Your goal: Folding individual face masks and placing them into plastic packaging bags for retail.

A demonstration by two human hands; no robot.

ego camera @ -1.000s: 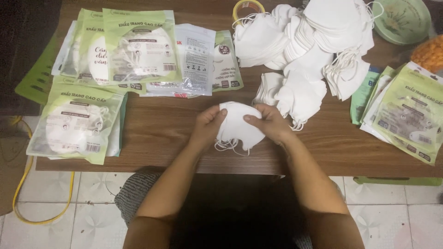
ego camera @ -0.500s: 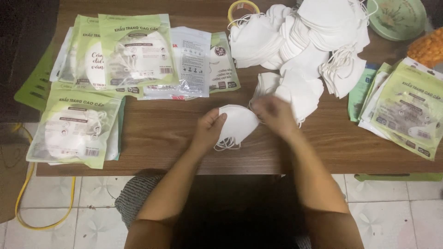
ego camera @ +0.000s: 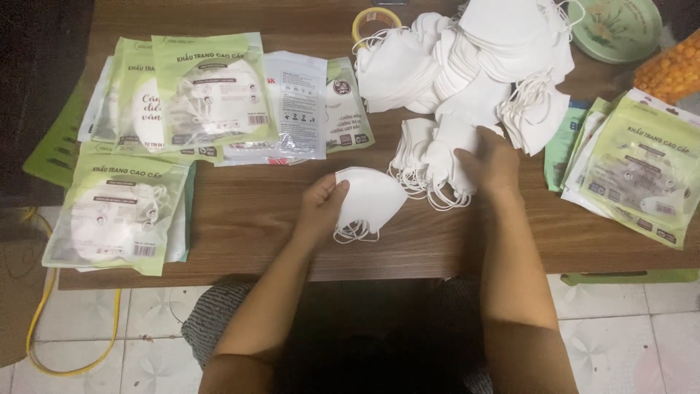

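Head view, from the grip outward: the left hand [ego camera: 321, 208] pinches a folded white mask [ego camera: 368, 198] by its left edge, thumb on top and fingers beneath, holding it just above the brown wooden surface [ego camera: 248, 219] near the front edge; the ear loops [ego camera: 355, 232] dangle below it. The right hand [ego camera: 490, 162] lies palm down on a small stack of masks [ego camera: 430, 159], fingers curled over the top ones (whether it has actually closed on one cannot be told).

The mask looks very light and soft, a thin fabric shell that holds its fold but would crumple under a firm squeeze; the folded edge seems the sound place to hold it, since the loops are thin and likely to snag on neighbours.

Behind the stack sits a large loose heap of masks [ego camera: 481, 58], loops tangled. Green and clear pouches [ego camera: 211, 91] lie to the left, each showing a white mask through its window; another filled pouch [ego camera: 120, 215] rests near the front left corner. More pouches [ego camera: 642, 171] are fanned out on the right. A yellow tape roll [ego camera: 375, 17] and a round green lid [ego camera: 616, 28] lie at the far edge.
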